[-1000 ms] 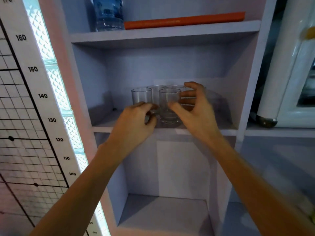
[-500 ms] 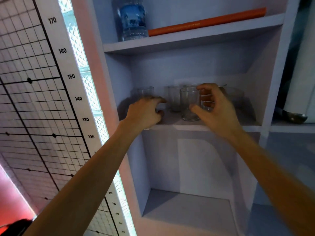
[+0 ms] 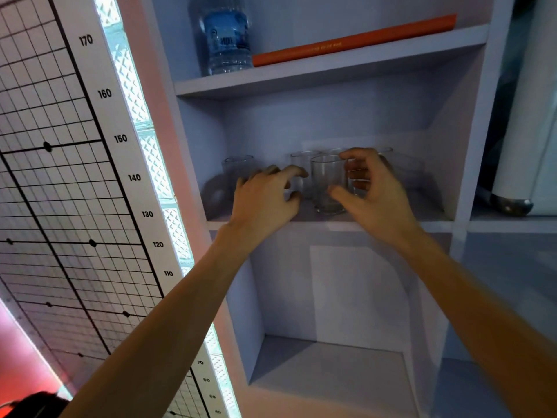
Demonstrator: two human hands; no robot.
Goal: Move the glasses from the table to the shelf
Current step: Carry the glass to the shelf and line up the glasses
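Observation:
Several clear glasses stand on the middle shelf (image 3: 434, 226) of a pale cupboard. The front glass (image 3: 324, 179) rests on the shelf with my right hand (image 3: 376, 197) around its right side, thumb across its front and fingers at its rim. Two or more glasses (image 3: 301, 164) stand just behind it, partly hidden by that hand. One glass (image 3: 236, 168) stands apart at the left. My left hand (image 3: 265, 203) hovers at the shelf edge between that glass and the group, fingers curled apart and holding nothing.
The upper shelf carries a water bottle (image 3: 224, 34) and a flat orange book (image 3: 355, 40). Below is a lower compartment (image 3: 325, 372). A measuring grid wall (image 3: 60, 176) and a lit glass-block strip (image 3: 156, 176) flank the cupboard's left. A white appliance (image 3: 524, 116) stands at right.
The left hand has come off the left glass and drawn right of it. The right hand stays at the front glass. The view has shifted, so the cupboard sits further right.

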